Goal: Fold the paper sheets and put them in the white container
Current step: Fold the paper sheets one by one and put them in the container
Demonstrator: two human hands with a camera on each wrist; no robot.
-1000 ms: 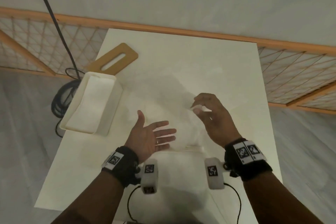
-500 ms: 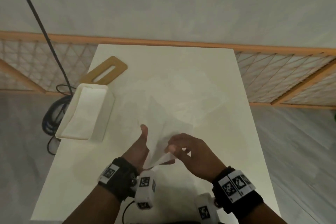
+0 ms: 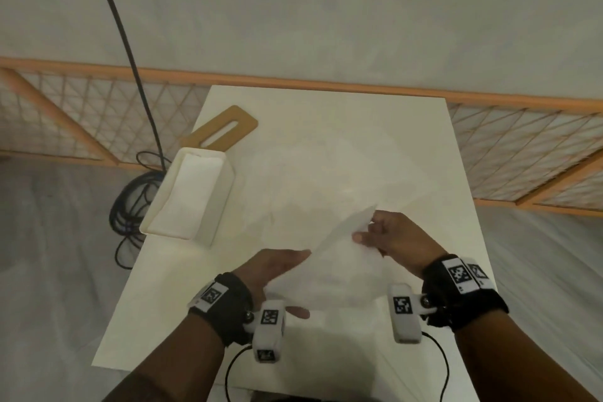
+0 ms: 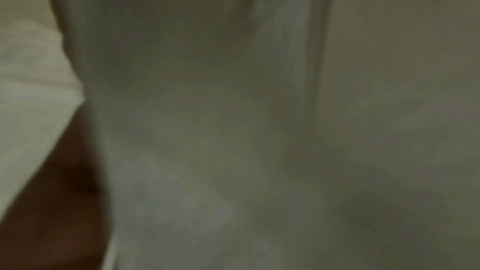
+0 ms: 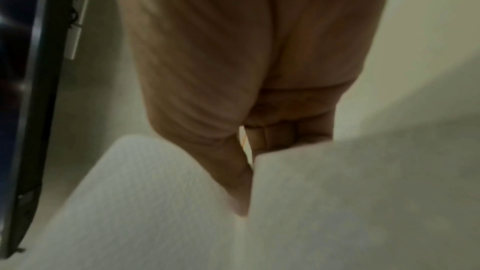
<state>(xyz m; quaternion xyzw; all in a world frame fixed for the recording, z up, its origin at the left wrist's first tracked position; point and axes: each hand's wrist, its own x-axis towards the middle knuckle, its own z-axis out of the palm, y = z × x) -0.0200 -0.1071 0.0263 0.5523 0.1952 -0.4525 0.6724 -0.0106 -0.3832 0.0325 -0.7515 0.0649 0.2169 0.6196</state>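
Observation:
A thin white paper sheet point(image 3: 336, 268) hangs above the table's near half, between my two hands. My right hand point(image 3: 370, 230) pinches its far right corner between thumb and curled fingers. In the right wrist view, the thumb point(image 5: 240, 182) presses onto the paper point(image 5: 337, 202). My left hand point(image 3: 284, 263) lies under the sheet's left edge, palm up and thumb straight, with one fingertip point(image 3: 298, 312) showing below the paper. The blurred left wrist view is filled by paper point(image 4: 207, 130). The white container point(image 3: 225, 196) stands at the table's left edge with white paper inside. More pale sheets point(image 3: 329, 173) lie flat mid-table.
A wooden board with a slot point(image 3: 225, 130) lies behind the container. The white table point(image 3: 424, 140) drops off on both sides. A wooden lattice rail point(image 3: 522, 147) runs behind it. Black cable point(image 3: 130, 206) coils on the floor at the left.
My right hand lifted a sheet off the table, brought it to my left palm, then drew its corner away to the right. The sheet now spreads between my hands.

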